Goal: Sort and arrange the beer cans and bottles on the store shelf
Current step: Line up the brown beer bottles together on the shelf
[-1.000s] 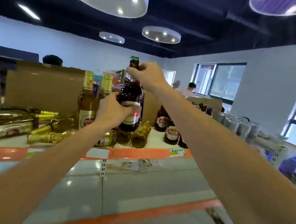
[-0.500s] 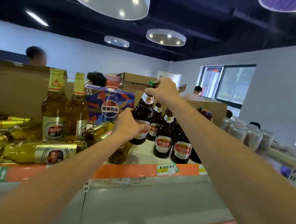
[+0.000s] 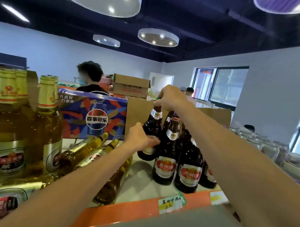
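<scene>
Roughly midway is a fair judgement of the sorting, going by how the shelf (image 3: 138, 183) looks. Both hands are on 1 dark bottle (image 3: 153, 125). The left hand (image 3: 139, 139) wraps its fingers round the belly, over the label, and the right hand (image 3: 170, 99) pinches the neck just under the cap. The dark bottle stands almost upright, leaning a little, at the back left edge of a group of brown bottles (image 3: 166, 151), just beside its nearest neighbour. Its base is at or just above the shelf; which of the 2 cannot be told.

Done so far, as far as can be seen: at least 4 brown bottles with red labels stand upright together near the orange front strip (image 3: 126, 213). Several upright golden bottles (image 3: 8, 118) stand at the far left. A row of cans (image 3: 268, 148) sits well apart on the right, though blur hides how tidy it is.

What is left seems clear enough. The dark bottle needs setting down and letting go. A number of fallen golden bottles (image 3: 87, 149) lie on their sides between the 2 upright groups, with 1 more lying along the front edge at the lower left. Those probably need standing up beside their own kind. A colourful soda carton (image 3: 93, 119) sits behind them, next to a sheet of cardboard (image 3: 138, 112).
</scene>
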`<action>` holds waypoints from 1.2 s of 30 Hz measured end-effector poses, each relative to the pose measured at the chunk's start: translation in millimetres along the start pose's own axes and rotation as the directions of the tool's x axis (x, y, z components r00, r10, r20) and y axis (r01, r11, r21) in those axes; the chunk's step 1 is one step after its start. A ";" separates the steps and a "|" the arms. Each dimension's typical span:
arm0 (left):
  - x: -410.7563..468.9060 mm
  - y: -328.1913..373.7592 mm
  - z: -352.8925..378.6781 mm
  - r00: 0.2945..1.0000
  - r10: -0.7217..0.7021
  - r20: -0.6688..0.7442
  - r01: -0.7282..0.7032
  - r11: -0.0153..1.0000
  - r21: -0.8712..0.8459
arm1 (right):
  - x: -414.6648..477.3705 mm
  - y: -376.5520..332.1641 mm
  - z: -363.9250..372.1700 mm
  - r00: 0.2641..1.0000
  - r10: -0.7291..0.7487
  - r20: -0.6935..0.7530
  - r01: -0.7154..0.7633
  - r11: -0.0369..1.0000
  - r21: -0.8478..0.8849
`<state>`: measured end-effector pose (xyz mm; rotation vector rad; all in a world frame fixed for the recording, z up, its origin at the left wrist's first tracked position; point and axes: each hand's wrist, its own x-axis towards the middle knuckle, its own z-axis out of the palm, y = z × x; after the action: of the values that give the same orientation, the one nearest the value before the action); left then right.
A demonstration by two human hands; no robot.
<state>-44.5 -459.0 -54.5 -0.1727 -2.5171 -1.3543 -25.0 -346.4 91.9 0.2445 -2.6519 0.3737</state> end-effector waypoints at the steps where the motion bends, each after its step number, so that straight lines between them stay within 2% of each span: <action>1: 3.7 -1.0 0.9 1.000 0.007 0.017 -0.007 1.000 -0.002 | 3.8 3.6 1.8 1.000 0.007 0.004 -0.007 1.000 -0.003; 4: 12.9 -6.9 -0.7 0.996 0.030 0.086 -0.032 0.999 0.017 | 12.4 13.8 11.4 0.999 0.032 0.030 -0.032 0.999 -0.006; 8: 15.4 -13.7 1.8 0.980 0.000 0.197 0.011 0.999 -0.053 | 21.4 22.4 24.7 0.998 0.034 0.060 -0.031 0.998 -0.047; 13: 12.9 -10.2 11.8 0.970 -0.007 0.242 0.029 0.996 -0.089 | 26.2 28.4 26.6 0.995 0.041 0.096 -0.029 0.993 -0.117; 17: 6.4 -8.0 11.6 0.943 -0.106 0.317 0.133 0.989 -0.064 | 28.5 35.5 37.0 0.991 0.036 0.131 -0.019 0.991 -0.130; 24: -11.3 7.4 12.8 0.970 -0.155 0.188 0.166 0.985 -0.041 | 20.0 28.9 26.9 0.976 -0.004 0.216 0.041 0.986 -0.164; 25: -14.1 10.1 10.3 0.977 -0.141 0.160 0.149 0.988 -0.040 | 18.3 26.3 26.0 0.982 -0.040 0.184 0.071 0.983 -0.168; 27: -23.2 15.3 1.5 0.987 -0.113 0.111 0.117 0.992 -0.036 | 11.4 14.7 27.9 0.987 -0.160 0.014 0.161 0.979 -0.122; 29: -31.8 20.5 -15.5 0.997 -0.071 0.030 0.070 0.997 0.032 | 2.6 -9.8 29.0 0.953 -0.253 -0.169 0.263 0.964 0.040; 31: -42.3 24.0 -41.3 0.999 -0.045 -0.013 0.046 0.993 0.112 | -10.5 -44.4 27.0 0.921 -0.319 -0.225 0.357 0.921 0.154; 33: -61.8 29.6 -76.4 0.999 -0.020 0.025 0.015 0.976 0.215 | -23.2 -81.5 23.9 0.893 -0.384 -0.236 0.432 0.879 0.201; 36: -102.8 31.5 -147.7 0.996 -0.082 0.027 0.056 0.851 0.523 | -45.6 -140.5 17.0 0.855 -0.430 -0.291 0.509 0.805 0.305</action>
<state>88.4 -561.7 17.3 0.0001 -2.8467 -0.6407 40.9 -479.7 87.5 0.9179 -2.1884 0.6885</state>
